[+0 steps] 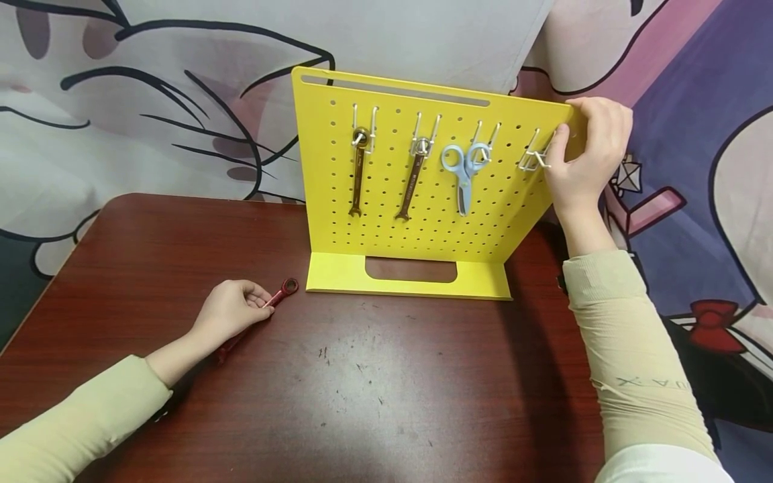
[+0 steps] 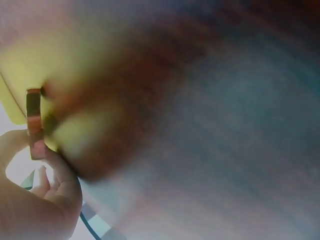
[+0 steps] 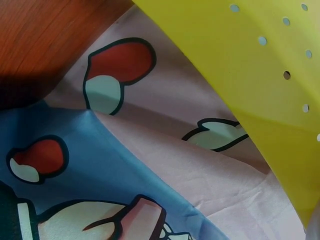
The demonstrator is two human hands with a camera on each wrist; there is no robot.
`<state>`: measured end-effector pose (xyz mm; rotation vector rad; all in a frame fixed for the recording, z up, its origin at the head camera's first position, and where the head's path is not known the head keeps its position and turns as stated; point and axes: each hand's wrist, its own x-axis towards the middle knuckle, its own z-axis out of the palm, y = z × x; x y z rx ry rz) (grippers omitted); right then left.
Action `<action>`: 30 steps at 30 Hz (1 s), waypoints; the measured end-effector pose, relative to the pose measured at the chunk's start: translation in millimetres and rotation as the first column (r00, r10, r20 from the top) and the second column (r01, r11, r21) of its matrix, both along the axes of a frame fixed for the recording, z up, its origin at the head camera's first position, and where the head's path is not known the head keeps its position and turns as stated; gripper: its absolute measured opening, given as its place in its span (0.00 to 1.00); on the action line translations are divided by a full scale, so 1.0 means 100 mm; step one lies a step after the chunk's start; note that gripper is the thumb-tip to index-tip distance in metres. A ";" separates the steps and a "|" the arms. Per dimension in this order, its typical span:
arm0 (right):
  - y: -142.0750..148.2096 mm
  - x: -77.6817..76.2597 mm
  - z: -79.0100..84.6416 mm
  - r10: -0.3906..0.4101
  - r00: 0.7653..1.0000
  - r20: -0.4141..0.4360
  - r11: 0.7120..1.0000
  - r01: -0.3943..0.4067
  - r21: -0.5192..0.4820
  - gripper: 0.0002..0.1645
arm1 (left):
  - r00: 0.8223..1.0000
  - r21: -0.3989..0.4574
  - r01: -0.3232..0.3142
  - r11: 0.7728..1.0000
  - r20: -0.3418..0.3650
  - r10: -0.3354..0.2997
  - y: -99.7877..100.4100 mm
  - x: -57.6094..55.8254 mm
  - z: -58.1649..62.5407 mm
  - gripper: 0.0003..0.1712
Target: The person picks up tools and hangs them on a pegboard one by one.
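Observation:
In the head view my left hand pinches a red wrench by its shaft, low over the table left of a yellow pegboard. The wrench's ring end points toward the board, and my hand covers its middle. In the left wrist view, the fingers and thumb of my left hand hold the wrench. My right hand grips the upper right edge of the pegboard, thumb on the front beside a bare white hook. The right wrist view shows the board's yellow side.
Two dark wrenches and blue scissors hang from white hooks on the board. The board stands at the back of a dark red-brown table. Behind it hangs a cartoon-printed cloth.

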<state>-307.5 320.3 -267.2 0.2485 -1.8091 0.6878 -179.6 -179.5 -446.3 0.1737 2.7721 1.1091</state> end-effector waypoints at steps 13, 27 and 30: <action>0.03 0.02 0.00 -0.006 1.000 0.012 1.000 0.006 0.009 0.28 | 0.999 -0.006 0.034 0.999 0.035 -0.034 0.00 0.02 0.05 0.08; 0.02 0.01 0.00 -0.004 1.000 0.011 1.000 0.004 0.018 0.27 | 0.998 0.062 0.018 0.998 -0.056 -0.014 0.18 0.06 0.13 0.08; 0.01 0.02 0.00 -0.004 1.000 0.009 1.000 0.004 0.020 0.27 | 0.998 0.082 0.024 0.996 -0.064 -0.019 0.25 0.05 0.18 0.07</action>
